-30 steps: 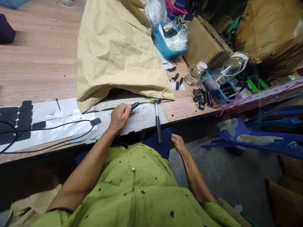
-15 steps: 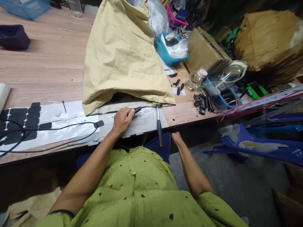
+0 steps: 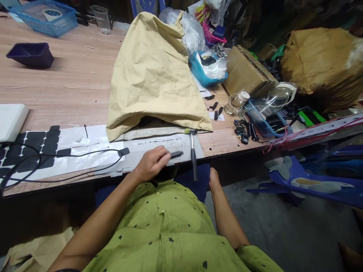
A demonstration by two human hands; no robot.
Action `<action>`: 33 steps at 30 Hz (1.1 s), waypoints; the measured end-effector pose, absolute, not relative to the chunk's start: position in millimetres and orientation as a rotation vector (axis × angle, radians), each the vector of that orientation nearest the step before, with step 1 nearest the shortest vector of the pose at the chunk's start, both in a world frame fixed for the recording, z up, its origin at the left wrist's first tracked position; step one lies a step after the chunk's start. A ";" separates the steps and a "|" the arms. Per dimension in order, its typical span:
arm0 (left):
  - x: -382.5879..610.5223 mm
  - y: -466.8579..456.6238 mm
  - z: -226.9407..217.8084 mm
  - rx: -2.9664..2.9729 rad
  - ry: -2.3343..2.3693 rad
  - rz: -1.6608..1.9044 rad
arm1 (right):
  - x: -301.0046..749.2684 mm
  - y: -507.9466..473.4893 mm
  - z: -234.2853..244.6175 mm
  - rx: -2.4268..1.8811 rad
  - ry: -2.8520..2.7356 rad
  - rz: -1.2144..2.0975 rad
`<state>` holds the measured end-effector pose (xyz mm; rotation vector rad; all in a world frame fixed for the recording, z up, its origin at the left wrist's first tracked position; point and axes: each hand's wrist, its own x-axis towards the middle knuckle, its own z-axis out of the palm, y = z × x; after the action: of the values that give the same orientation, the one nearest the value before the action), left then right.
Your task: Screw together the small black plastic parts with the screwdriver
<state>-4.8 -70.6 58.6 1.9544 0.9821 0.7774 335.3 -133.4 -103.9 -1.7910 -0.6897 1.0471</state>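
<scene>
My left hand is closed round a small black plug-like piece at the front edge of the wooden table, over a grey-white sheet. A hammer lies just right of it, its handle hanging over the table edge. My right hand is low below the table edge beside the hammer handle; its fingers are hidden. A large crumpled tan paper bag lies behind the sheet. A black cable runs left from the sheet's edge.
Black pads on a white backing lie at the left, beside a white box. A dark tray and blue basket stand far left. Blue bins, a cardboard box, bottles and small black parts crowd the right end.
My left hand has pulled back from the bag's mouth toward the table's front edge, carrying the black piece. My right hand has shifted slightly under the table edge. The view has tilted up.
</scene>
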 end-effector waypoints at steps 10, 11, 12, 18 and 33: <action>-3.7 -129.9 -5.2 1.745 1.303 0.056 | 349.3 -152.5 -58.4 -1.784 -0.720 1.180; -2.2 -128.1 -11.1 1.717 1.356 0.020 | 349.6 -151.7 -56.0 -1.788 -0.723 1.154; -0.8 -126.4 -14.0 1.704 1.401 -0.007 | 349.1 -149.4 -54.5 -1.794 -0.723 1.115; -2.0 -121.1 28.1 1.855 1.209 0.005 | 330.3 -125.8 -48.6 -1.818 -0.685 0.810; -17.3 30.7 40.5 2.046 2.129 0.454 | 258.9 -128.4 3.9 -1.768 -1.264 0.478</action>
<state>-17.3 30.7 40.5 2.0462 2.1291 0.4538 258.9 -128.4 3.9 -1.7677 -1.2644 0.4781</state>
